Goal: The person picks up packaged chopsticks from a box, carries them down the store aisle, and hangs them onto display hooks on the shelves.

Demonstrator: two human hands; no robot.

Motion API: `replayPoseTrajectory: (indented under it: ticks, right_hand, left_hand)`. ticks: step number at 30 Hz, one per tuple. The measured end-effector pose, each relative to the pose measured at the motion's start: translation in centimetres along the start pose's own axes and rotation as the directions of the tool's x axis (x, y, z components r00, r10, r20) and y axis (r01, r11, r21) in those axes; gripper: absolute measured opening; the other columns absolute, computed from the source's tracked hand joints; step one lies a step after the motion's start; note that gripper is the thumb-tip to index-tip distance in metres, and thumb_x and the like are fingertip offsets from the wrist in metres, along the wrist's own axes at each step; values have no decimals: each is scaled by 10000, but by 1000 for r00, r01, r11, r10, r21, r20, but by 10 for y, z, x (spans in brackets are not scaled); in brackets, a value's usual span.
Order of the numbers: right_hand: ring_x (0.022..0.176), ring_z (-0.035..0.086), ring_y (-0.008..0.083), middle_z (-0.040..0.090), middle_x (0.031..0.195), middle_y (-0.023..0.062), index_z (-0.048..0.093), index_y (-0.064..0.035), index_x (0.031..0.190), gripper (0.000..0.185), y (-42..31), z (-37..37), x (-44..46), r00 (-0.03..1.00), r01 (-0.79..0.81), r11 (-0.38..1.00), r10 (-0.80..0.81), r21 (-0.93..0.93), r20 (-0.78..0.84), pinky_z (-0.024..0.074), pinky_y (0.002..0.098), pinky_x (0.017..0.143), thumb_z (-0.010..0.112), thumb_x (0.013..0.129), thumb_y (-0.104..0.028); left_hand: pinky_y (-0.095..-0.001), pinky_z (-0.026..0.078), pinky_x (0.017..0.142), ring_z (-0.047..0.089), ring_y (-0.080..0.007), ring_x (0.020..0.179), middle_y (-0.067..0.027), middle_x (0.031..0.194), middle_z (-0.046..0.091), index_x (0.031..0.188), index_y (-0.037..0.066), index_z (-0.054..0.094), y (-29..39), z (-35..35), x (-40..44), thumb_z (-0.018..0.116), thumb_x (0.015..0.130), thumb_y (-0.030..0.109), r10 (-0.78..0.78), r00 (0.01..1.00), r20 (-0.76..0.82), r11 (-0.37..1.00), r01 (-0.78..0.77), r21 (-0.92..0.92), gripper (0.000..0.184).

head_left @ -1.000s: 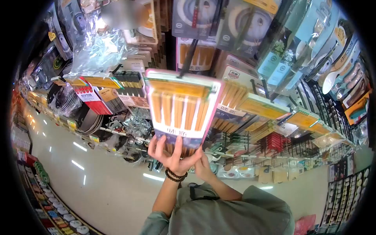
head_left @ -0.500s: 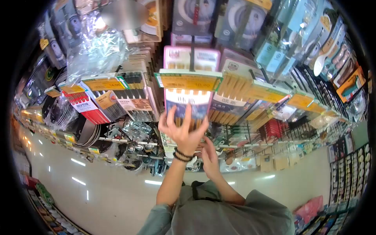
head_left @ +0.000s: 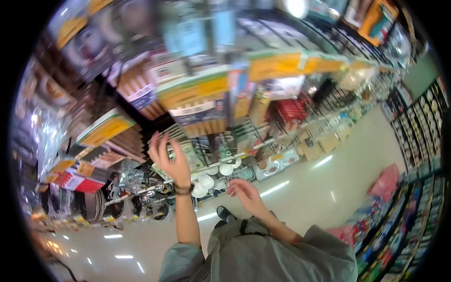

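Observation:
My left hand [head_left: 170,160], with dark beaded bracelets [head_left: 183,190] at the wrist, is raised before the shelf rack. Its fingers are spread and nothing is in them. Just above the fingertips hangs a pack of chopsticks [head_left: 142,94] with a purple-blue label. Another chopstick pack [head_left: 199,115] hangs to the right, behind a yellow price tag [head_left: 195,93]. Pale green-and-white packs [head_left: 190,152] sit right behind the hand; whether it touches them I cannot tell. Lower down, my right hand [head_left: 246,195] is held out loosely bent and holds nothing, near white spoon-like utensils [head_left: 203,184].
Rack hooks and price tags [head_left: 105,134] jut out at hand height. Red packs [head_left: 289,110] hang to the right. Below runs a shiny tiled floor [head_left: 300,188]. A second shelf [head_left: 399,221] with a pink bag [head_left: 384,181] stands at the lower right.
The view has swung to the right, blurring the upper rack. My left hand has come away from the chopstick pack it was touching. My right hand has moved apart from the left.

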State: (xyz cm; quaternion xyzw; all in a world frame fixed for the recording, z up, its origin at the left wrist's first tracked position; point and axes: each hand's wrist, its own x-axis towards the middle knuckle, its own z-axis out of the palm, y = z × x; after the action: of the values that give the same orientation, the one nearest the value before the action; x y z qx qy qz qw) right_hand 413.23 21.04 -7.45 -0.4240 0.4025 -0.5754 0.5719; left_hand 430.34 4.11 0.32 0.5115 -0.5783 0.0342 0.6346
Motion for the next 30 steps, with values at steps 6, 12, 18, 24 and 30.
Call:
replayPoseTrajectory:
  ticks: [6, 12, 18, 24, 30]
  right_hand:
    - [1128, 587, 152, 602, 1246, 100, 441, -36, 1419, 449, -4, -66, -26, 985, 135, 980, -148, -145, -87, 476, 321, 944, 544, 984, -79]
    - [1220, 557, 220, 568, 1339, 114, 480, -40, 1393, 416, -7, -160, -76, 979, 162, 939, -192, -305, -72, 447, 356, 1010, 551, 987, -102]
    - [1329, 479, 267, 451, 1474, 167, 390, -35, 1450, 520, -29, -243, -127, 879, 181, 951, -271, -250, -392, 394, 377, 1081, 563, 964, -95]
    - [1309, 488, 267, 506, 1412, 156, 336, -58, 1507, 568, -54, -332, -198, 712, 42, 775, -466, -630, -525, 373, 386, 1108, 557, 988, -127]
    - [1381, 426, 280, 416, 1517, 161, 344, -59, 1507, 591, -83, -392, -257, 403, -82, 871, -415, -484, -815, 375, 409, 1103, 578, 972, -148]
  left_hand:
    - [-356, 492, 692, 622, -259, 729, -124, 831, 651, 1063, -47, 656, 51, -47, -164, 635, 787, -82, 68, 750, 658, 968, 110, -224, 279]
    - [-343, 532, 900, 625, -241, 1072, -156, 1206, 625, 1176, -75, 611, 105, -19, -246, 551, 955, 14, -177, 263, 948, 475, 867, -151, 246]
    - [-360, 435, 1042, 472, -261, 1313, -159, 1447, 453, 1403, -36, 442, 232, 77, -292, 538, 939, -12, 152, 274, 950, 690, 659, -301, 475]
    - [-362, 409, 1070, 447, -259, 1342, -196, 1503, 398, 1513, -37, 297, 310, 142, -358, 558, 906, -53, 374, -41, 927, 591, 780, -204, 661]
    - [-387, 391, 1094, 423, -300, 1381, -192, 1550, 342, 1464, -38, 406, 392, 204, -426, 568, 874, -49, 573, -148, 806, 587, 761, -278, 612]
